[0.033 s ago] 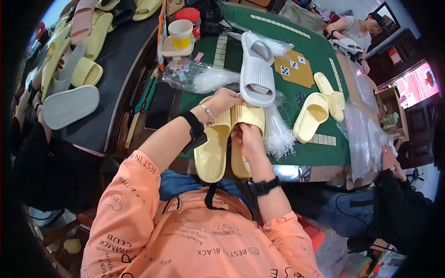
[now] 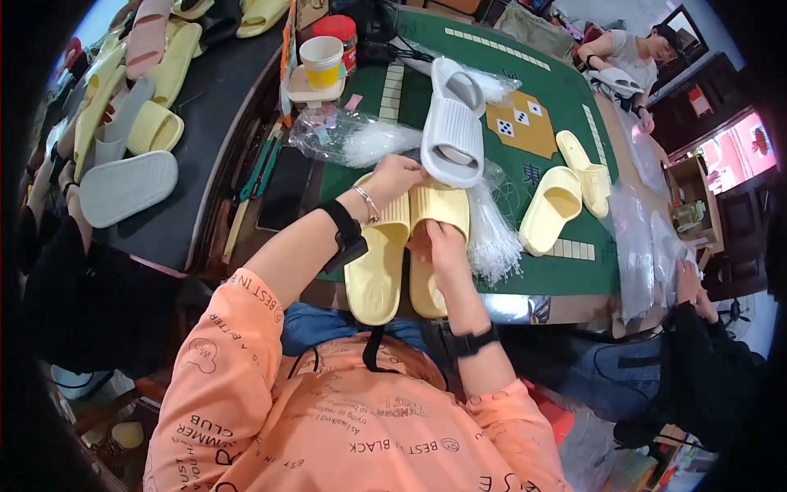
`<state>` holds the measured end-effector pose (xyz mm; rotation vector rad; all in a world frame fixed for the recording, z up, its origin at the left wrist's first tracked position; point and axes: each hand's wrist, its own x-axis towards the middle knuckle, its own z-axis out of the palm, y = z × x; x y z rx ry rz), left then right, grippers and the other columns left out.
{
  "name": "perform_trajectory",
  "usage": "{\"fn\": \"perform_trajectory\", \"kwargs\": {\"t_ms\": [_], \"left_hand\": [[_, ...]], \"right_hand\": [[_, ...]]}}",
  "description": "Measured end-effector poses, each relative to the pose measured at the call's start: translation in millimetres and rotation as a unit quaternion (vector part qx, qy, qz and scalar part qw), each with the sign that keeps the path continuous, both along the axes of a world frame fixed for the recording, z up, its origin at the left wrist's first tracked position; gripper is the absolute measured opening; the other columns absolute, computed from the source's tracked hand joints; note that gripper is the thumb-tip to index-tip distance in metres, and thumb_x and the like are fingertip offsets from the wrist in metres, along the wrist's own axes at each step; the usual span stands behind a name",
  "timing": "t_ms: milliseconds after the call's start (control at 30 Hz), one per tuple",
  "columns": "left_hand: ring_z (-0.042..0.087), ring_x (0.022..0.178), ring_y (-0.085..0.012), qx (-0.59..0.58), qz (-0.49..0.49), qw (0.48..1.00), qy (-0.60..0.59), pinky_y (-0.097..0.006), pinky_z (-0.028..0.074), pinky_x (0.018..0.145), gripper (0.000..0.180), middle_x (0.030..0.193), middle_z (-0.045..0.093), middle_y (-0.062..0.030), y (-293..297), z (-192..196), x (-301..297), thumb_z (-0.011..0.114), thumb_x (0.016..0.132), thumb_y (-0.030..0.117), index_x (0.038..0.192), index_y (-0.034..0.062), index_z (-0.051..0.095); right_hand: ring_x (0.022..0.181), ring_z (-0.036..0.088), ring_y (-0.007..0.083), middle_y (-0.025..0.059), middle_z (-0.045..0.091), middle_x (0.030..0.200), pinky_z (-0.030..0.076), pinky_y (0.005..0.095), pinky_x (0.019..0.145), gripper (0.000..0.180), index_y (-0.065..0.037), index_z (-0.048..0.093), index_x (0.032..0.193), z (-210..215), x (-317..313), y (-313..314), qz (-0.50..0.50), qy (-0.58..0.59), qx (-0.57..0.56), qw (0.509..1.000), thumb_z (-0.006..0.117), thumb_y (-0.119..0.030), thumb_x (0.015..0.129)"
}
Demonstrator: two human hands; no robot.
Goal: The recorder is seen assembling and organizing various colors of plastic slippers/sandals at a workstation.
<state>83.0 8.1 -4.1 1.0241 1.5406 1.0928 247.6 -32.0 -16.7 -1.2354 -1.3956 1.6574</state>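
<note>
A pair of yellow slippers lies side by side at the table's near edge, the left one [image 2: 374, 279] and the right one [image 2: 440, 205]. My left hand [image 2: 393, 179] lies over the left slipper's strap, its fingers pinched at the far inner edge of the right slipper; what they pinch is hidden. My right hand [image 2: 443, 246] grips the right slipper at its strap, with fingertips inside the opening. Just beyond my hands lies a pair of white slippers, the nearer one [image 2: 452, 135] overlapping the farther one [image 2: 459, 82]. Its near end almost touches my left fingertips.
Bundles of thin white plastic strands [image 2: 492, 238] lie right of the slippers, with a bagged bundle [image 2: 369, 143] to the left. Another yellow pair [image 2: 551, 211] rests at right. A yellow-and-white cup [image 2: 321, 63] and green-handled cutter [image 2: 261, 168] sit left. Co-workers [image 2: 627, 61] work around the table.
The white slippers have shifted slightly to the left. My hands keep nearly the same positions on the yellow slippers.
</note>
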Motion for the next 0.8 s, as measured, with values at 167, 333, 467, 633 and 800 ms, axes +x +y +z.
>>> {"fn": "perform_trajectory", "kwargs": {"t_ms": [167, 333, 467, 633, 800], "left_hand": [[0.045, 0.063, -0.0035, 0.073, 0.027, 0.974, -0.213, -0.019, 0.037, 0.055, 0.018, 0.076, 0.057, 0.0038, -16, 28, -11, 0.054, 0.082, 0.017, 0.091, 0.0024, 0.061], [0.034, 0.059, -0.0006, 0.072, -0.030, 0.964, -0.254, -0.014, 0.028, 0.054, 0.015, 0.077, 0.053, 0.0070, -25, 29, -13, 0.050, 0.084, 0.016, 0.090, 0.0056, 0.060], [0.035, 0.058, -0.0028, 0.112, -0.040, 0.919, -0.377, -0.016, 0.030, 0.055, 0.024, 0.071, 0.049, 0.0052, -22, 17, -21, 0.046, 0.087, 0.021, 0.100, 0.0030, 0.053], [0.038, 0.059, -0.0075, 0.076, 0.010, 0.877, -0.474, -0.018, 0.030, 0.055, 0.044, 0.068, 0.046, 0.0019, -19, 23, -23, 0.031, 0.090, 0.039, 0.118, 0.0056, 0.037], [0.043, 0.058, -0.0081, 0.011, 0.016, 0.944, -0.330, -0.020, 0.033, 0.050, 0.033, 0.071, 0.052, 0.0034, -27, 15, -21, 0.031, 0.090, 0.040, 0.112, 0.0188, 0.044]], "right_hand": [[0.068, 0.056, 0.0253, 0.0151, 0.059, 0.077, 0.044, 0.0325, 0.062, 0.020, -0.001, 0.057, 0.089, 67, 8, -7, -0.040, -0.224, 0.322, 0.919, 0.054, -0.019, 0.080], [0.064, 0.056, 0.0268, 0.0120, 0.060, 0.071, 0.043, 0.0315, 0.059, 0.017, -0.003, 0.059, 0.090, 56, -43, 52, 0.050, -0.165, 0.329, 0.928, 0.056, -0.015, 0.078], [0.055, 0.054, 0.0164, 0.0090, 0.058, 0.063, 0.041, 0.0273, 0.053, 0.016, -0.002, 0.060, 0.085, 47, -52, 62, 0.080, -0.078, 0.233, 0.966, 0.056, -0.016, 0.079], [0.051, 0.036, 0.0052, -0.0033, 0.047, 0.058, 0.030, 0.0217, 0.046, 0.016, -0.001, 0.059, 0.088, 53, -56, 59, 0.069, -0.046, 0.299, 0.951, 0.053, -0.015, 0.082], [0.064, 0.058, 0.0132, 0.0104, 0.060, 0.070, 0.044, 0.0258, 0.058, 0.015, 0.002, 0.059, 0.082, 52, -65, 60, 0.119, -0.048, 0.301, 0.945, 0.058, -0.012, 0.076]]}}
